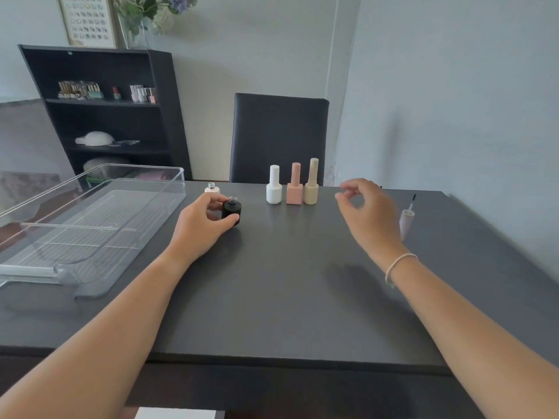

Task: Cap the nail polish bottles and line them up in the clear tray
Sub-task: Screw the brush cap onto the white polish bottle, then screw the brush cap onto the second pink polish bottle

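Three bottles (292, 186) stand capped in a row on the desk (287, 282). Your left hand (201, 220) grips the uncapped black bottle (231, 210) beside the tray (90, 219); a second open bottle (211, 188) sits just behind. Your right hand (367, 207) hovers loosely curled, holding nothing, near a brush cap (406, 220). No bottle is in the tray yet, so two cappings and all the lining-up remain.

Soft, even daylight, fairly bright, with a pale sheen on the dark bench (287, 297). A faint shadow lies under the right hand (367, 213), which is motion-blurred. Wide-angle distortion bends the edges.
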The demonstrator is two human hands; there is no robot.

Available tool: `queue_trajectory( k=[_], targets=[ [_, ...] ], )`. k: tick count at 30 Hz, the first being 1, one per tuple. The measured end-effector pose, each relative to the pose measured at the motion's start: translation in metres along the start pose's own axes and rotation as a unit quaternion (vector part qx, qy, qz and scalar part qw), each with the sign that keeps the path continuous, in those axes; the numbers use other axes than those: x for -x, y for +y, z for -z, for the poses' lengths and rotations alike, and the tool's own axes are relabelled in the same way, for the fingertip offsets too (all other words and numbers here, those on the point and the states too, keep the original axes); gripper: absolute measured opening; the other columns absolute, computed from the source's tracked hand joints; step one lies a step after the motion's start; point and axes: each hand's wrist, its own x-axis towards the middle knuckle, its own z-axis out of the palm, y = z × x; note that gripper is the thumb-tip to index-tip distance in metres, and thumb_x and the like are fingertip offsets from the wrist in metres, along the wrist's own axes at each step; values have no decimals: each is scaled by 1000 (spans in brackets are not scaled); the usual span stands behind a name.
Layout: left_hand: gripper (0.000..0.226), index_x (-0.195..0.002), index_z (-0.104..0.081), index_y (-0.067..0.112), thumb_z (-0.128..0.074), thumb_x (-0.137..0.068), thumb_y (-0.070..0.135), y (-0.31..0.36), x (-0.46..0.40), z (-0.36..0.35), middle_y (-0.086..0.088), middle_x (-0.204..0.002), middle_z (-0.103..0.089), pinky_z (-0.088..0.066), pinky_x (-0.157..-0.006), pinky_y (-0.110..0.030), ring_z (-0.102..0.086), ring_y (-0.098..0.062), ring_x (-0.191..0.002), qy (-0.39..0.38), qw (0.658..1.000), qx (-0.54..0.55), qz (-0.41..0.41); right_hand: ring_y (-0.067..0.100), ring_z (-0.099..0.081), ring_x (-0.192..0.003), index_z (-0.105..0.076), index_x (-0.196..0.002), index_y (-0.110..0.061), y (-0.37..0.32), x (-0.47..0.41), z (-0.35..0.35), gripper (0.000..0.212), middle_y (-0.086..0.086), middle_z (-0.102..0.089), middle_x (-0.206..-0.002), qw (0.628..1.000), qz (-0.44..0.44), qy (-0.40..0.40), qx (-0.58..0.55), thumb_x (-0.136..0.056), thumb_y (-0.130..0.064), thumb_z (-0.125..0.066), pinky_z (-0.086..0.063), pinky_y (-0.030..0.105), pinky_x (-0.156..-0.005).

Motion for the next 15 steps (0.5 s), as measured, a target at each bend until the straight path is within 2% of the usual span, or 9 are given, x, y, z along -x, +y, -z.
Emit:
queue_trajectory(
  k=[3, 7, 9, 12, 15],
  targets=[
    [31, -100, -57, 28, -73, -74, 23, 3, 6, 0, 2, -102, -64, -48, -81, -31, -62, -21, -83, -15, 1000, -7, -13, 13, -50, -81, -58, -109, -20, 14, 10, 9, 23, -7, -61, -96, 998, -63, -14, 29, -87, -27, -57, -30, 23, -69],
    [31, -98, -58, 29, -73, -73, 23, 4, 12, 2, 3, -101, -65, -44, -76, -24, -62, -19, -83, -12, 1000, -7, -15, 21, -54, -106, -52, -122, -15, 17, 14, 7, 38, 3, -59, -117, 988, -142, -40, 39, -87, -29, -56, -36, 26, -81],
    [31, -98, -58, 30, -74, -73, 23, 5, 14, 2, 4, -101, -65, -42, -73, -21, -62, -19, -82, -10, 1000, -5, -13, 21, -53, -109, -53, -122, -15, 16, 15, 8, 36, 5, -58, -120, 987, -145, -45, 47, -88, -28, -55, -37, 27, -84],
    [30, -97, -57, 31, -74, -73, 23, 5, 14, 2, 3, -101, -65, -42, -71, -19, -62, -19, -81, -5, 1000, 0, -11, 19, -56, -91, -59, -106, -16, 15, 19, 14, 22, 2, -62, -101, 990, -134, -20, 47, -87, -26, -54, -39, 27, -73],
    [30, -97, -58, 30, -74, -73, 23, 3, 13, 2, 2, -101, -65, -44, -74, -23, -62, -19, -81, -13, 1000, -2, -9, 16, -51, -77, -59, -85, -18, 19, 22, 25, 8, -3, -60, -83, 991, -120, 24, 47, -86, -25, -54, -34, 26, -63]
  ],
)
